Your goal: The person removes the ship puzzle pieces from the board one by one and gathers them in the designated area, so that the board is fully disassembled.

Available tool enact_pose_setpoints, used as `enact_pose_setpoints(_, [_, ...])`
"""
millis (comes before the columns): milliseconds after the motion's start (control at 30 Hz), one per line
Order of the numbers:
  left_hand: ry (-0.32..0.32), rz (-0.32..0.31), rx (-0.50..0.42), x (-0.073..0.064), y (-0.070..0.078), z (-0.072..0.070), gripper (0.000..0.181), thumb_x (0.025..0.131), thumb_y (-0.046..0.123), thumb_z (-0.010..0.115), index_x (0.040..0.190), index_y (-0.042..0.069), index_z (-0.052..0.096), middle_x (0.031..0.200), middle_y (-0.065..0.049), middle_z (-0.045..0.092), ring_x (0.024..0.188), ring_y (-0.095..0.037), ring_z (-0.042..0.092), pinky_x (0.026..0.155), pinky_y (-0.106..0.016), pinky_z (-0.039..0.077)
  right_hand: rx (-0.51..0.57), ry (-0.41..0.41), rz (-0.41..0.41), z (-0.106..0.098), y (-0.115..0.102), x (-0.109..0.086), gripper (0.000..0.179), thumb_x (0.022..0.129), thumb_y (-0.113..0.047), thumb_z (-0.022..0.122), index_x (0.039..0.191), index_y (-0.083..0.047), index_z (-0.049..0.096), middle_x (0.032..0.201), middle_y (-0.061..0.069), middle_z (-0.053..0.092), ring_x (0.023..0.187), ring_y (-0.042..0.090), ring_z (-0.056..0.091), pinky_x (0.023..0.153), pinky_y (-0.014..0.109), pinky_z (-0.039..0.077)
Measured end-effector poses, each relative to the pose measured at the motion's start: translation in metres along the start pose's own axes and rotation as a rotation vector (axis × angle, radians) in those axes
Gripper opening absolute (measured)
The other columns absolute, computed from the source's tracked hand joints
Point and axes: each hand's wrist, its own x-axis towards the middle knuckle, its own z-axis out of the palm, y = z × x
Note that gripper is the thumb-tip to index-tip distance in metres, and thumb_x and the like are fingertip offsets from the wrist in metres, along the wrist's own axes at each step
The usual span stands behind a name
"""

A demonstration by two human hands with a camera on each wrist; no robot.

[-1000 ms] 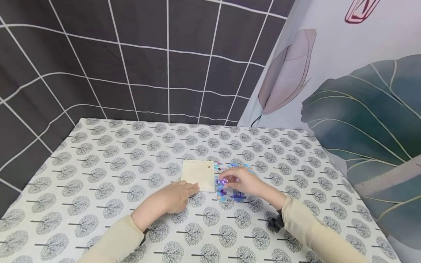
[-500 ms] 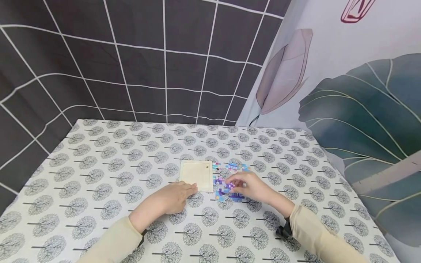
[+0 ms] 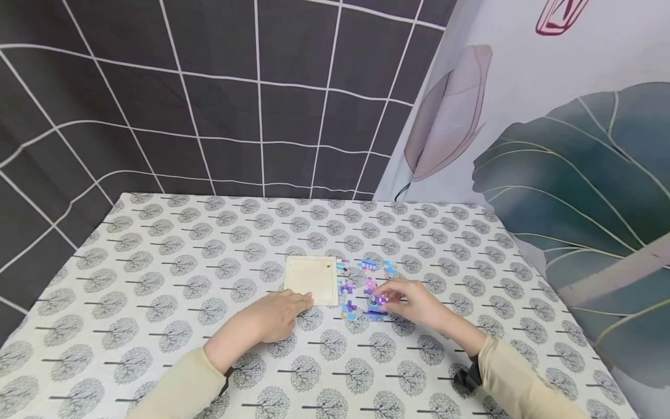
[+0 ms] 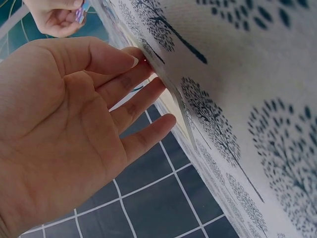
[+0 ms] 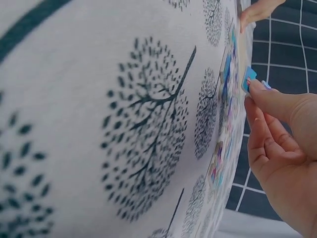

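A pale, square, shallow tray (image 3: 314,276) lies flat on the patterned cloth. My left hand (image 3: 276,316) rests on its near left corner, fingers extended over the edge; the left wrist view shows the palm (image 4: 74,129) with nothing gripped in it. Between thumb and fingertips my right hand (image 3: 416,302) pinches a small jigsaw puzzle piece (image 5: 248,79), blue on the side facing the right wrist camera. That hand hovers over the right side of a loose group of puzzle pieces (image 3: 349,310), just right of the tray. Its fingers partly cover some of them.
Blue puzzle pieces (image 3: 369,265) lie at the far side of the group, with pink and purple ones nearer. A cloth printed with trees (image 3: 183,279) covers the table. Behind it hangs a dark gridded curtain (image 3: 220,105); a leaf-printed one (image 3: 586,174) is at the right.
My right hand has shifted right and slightly nearer with the pinched puzzle piece, uncovering pieces beside the tray. The left hand stays on the tray, and the head view has drifted slightly.
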Motion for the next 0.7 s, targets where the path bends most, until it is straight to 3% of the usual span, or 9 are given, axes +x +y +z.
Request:
enact_pose_setpoints(233, [0.007, -0.002, -0.016, -0.001, 0.000, -0.002, 0.045, 0.091, 0.007, 0.048, 0.136, 0.004, 0.047, 0.144, -0.007, 0.042, 0.132, -0.027, 0.038, 0.112, -0.043, 0.029, 0.003, 0.004, -0.002, -0.004, 0.007, -0.010, 0.029, 0.078, -0.008, 0.072, 0.105, -0.010, 0.067, 0.096, -0.002, 0.068, 0.080, 0.005, 0.060, 0.073, 0.022, 0.055])
enact_pose_setpoints(500, [-0.014, -0.011, 0.028, 0.000, 0.001, -0.004, 0.045, 0.092, 0.009, 0.048, 0.136, 0.004, 0.046, 0.145, -0.006, 0.041, 0.133, -0.026, 0.038, 0.112, -0.042, 0.029, 0.033, -0.001, -0.022, -0.011, 0.013, -0.017, 0.024, 0.080, -0.007, 0.069, 0.104, -0.005, 0.066, 0.094, 0.002, 0.068, 0.080, 0.007, 0.061, 0.074, 0.022, 0.055])
enact_pose_setpoints(700, [-0.012, -0.003, 0.025, 0.001, 0.000, -0.001, 0.045, 0.092, 0.008, 0.048, 0.136, 0.004, 0.046, 0.145, -0.006, 0.042, 0.132, -0.026, 0.038, 0.112, -0.041, 0.029, 0.036, -0.007, -0.055, -0.013, 0.015, -0.024, 0.020, 0.081, -0.003, 0.067, 0.101, -0.004, 0.066, 0.091, 0.003, 0.068, 0.079, 0.014, 0.062, 0.074, 0.021, 0.055])
